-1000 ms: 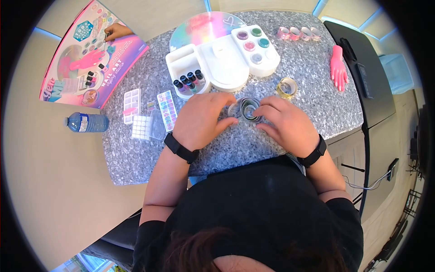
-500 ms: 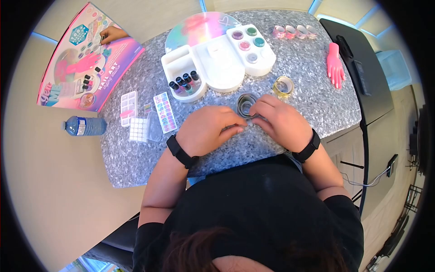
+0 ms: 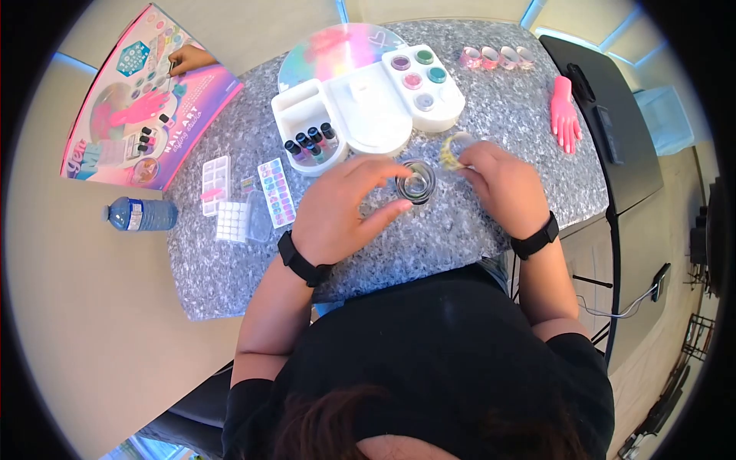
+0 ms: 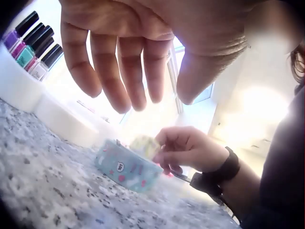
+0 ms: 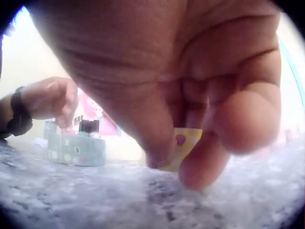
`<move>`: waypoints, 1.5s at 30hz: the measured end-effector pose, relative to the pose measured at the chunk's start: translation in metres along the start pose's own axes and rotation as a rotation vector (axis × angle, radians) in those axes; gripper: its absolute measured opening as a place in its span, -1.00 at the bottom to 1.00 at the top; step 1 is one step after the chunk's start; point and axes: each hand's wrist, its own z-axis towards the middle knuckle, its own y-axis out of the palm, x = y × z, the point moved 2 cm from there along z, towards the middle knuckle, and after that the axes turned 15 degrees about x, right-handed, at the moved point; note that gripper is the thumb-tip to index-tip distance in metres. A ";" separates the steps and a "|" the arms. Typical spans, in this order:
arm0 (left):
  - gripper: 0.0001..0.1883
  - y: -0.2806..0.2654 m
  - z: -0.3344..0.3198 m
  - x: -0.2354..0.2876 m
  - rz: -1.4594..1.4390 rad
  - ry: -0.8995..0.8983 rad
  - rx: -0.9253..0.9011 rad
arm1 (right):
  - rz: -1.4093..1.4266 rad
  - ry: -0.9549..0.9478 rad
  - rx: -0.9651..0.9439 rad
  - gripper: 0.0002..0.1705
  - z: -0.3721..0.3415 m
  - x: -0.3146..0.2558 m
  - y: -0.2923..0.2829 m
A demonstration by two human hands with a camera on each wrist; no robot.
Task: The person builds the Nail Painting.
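Note:
A teal patterned coiled band (image 4: 128,171) stands on its edge on the speckled table, its rings seen from above in the head view. My left hand (image 3: 337,201) hovers beside it with thumb and fingers spread apart, gripping nothing. In the left wrist view those fingers hang straight above the coil. My right hand (image 3: 507,188) pinches a yellow patterned coiled band (image 5: 185,139) between thumb and fingers, close over the table to the right of the teal one. Part of the yellow band is hidden behind the right fingers.
A white nail station (image 3: 376,126) stands behind, with nail polish bottles (image 3: 313,139) and glitter pots (image 3: 412,80). Stick-on gem sheet (image 3: 277,193), clear trays (image 3: 232,221) and a water bottle (image 3: 142,214) lie left. Pink rolls (image 3: 489,57) and a pink model hand (image 3: 564,115) are right.
My right hand has left the teal coil, moved right and picked up the yellow band. My left thumb and fingers have parted beside the teal coil.

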 end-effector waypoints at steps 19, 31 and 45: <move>-0.71 -0.005 -0.001 -0.011 0.275 0.208 0.069 | 0.263 -0.262 -0.005 -0.77 0.003 -0.040 -0.005; -0.77 -0.002 -0.003 -0.012 0.403 0.168 0.117 | 0.290 -0.198 -0.105 -0.75 -0.004 -0.036 -0.006; -0.74 0.006 -0.011 -0.017 0.532 -0.094 0.081 | 0.182 -0.059 -0.162 -0.70 -0.012 -0.032 0.000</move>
